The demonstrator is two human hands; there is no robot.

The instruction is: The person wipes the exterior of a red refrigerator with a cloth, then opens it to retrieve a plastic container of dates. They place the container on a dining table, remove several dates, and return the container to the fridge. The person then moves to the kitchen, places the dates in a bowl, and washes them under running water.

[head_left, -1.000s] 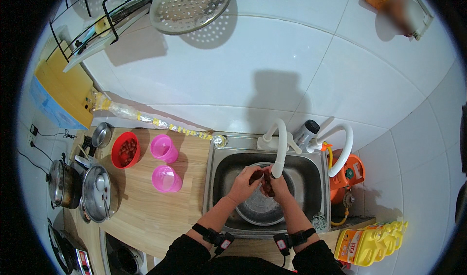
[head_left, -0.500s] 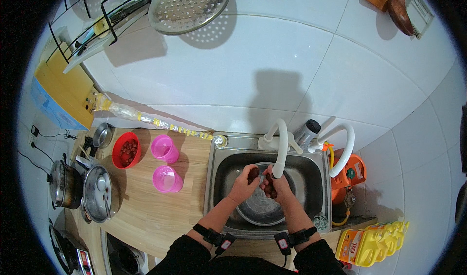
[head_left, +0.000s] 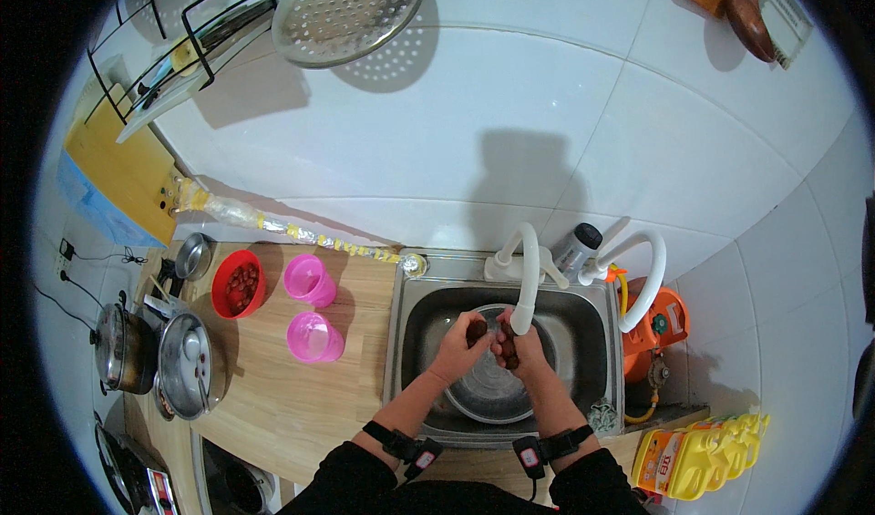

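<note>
Above a round metal basin (head_left: 488, 401) in the steel sink (head_left: 583, 369), both hands are close together under the white faucet (head_left: 527, 278). My left hand (head_left: 453, 351) is closed round a dark brown, rounded piece (head_left: 476, 332) that looks like a fruit or nut. Several similar brown pieces (head_left: 507, 351) sit in my right hand (head_left: 530, 351), with the fingers curled about them. The faucet's spout end partly covers that hand. Reddish-brown pieces (head_left: 243, 278) of like look lie in the red bowl (head_left: 221, 298) on the counter at left.
Two pink cups (head_left: 310, 281) stand left of the sink on the wooden counter (head_left: 273, 396). A metal pan (head_left: 173, 378) and a lidded pot (head_left: 125, 346) are farther left. A second white faucet (head_left: 652, 269), an orange gas cylinder (head_left: 661, 319) and yellow jugs (head_left: 697, 460) are at right.
My hands stay in the same place over the basin, with only a slight shift of the fingers and the brown pieces in them. The other things stay put.
</note>
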